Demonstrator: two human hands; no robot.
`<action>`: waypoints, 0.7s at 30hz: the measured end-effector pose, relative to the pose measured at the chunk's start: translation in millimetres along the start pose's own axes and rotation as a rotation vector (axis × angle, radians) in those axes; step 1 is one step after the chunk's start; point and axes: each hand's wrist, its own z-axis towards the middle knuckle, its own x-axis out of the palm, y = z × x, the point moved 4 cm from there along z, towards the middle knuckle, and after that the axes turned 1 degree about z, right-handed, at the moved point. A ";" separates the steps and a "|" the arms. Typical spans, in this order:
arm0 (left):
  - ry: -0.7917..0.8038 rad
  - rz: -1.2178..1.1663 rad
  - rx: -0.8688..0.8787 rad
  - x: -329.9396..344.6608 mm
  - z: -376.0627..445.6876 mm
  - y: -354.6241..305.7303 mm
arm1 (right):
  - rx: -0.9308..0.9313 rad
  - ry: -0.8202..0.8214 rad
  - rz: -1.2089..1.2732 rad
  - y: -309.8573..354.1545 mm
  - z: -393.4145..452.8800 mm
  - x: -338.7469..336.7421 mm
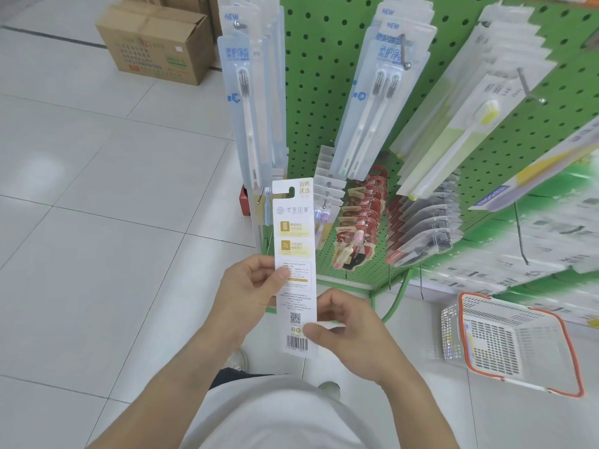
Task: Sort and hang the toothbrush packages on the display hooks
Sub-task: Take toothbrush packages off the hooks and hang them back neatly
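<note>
left hand (251, 286) and right hand (351, 332) pinching upright toothbrush package (294, 254), back facing camera

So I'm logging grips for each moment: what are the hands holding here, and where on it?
One toothbrush package, back side facing up. The left hand pinches its left edge mid-length; the right hand pinches its lower right edge near the barcode.

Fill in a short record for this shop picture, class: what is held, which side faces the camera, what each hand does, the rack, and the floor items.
held item: toothbrush package, upright
side facing camera: printed back, barcode at the bottom
left hand: pinches the package's left edge
right hand: pinches the lower right edge near the barcode
rack: green pegboard with packages hanging on hooks
floor items: white basket with orange rim; cardboard box
</note>
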 end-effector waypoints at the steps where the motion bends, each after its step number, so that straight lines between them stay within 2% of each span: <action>1: 0.005 -0.023 -0.004 -0.4 0.2 1.2 | -0.018 -0.005 0.023 0.7 -0.5 0.1; 5: 0.040 -0.118 -0.020 1.7 0.7 3.8 | -0.074 -0.064 0.213 8.2 -0.6 0.4; 9: 0.100 -0.207 -0.033 9.6 -1.8 5.6 | -0.081 -0.003 0.434 17.8 1.6 3.9; 13: 0.062 -0.166 -0.020 8.5 -1.0 10.2 | -0.109 -0.051 0.387 13.5 6.9 4.6; 17: -0.119 0.011 0.049 9.2 -5.3 9.4 | -0.065 -0.188 0.498 7.1 12.2 12.7; 19: -0.178 0.112 0.116 10.1 -11.4 3.8 | -0.050 -0.284 0.403 1.7 15.3 12.8; 21: -0.165 0.121 0.161 13.4 -16.2 -1.3 | -0.047 -0.341 0.228 -1.4 17.3 12.9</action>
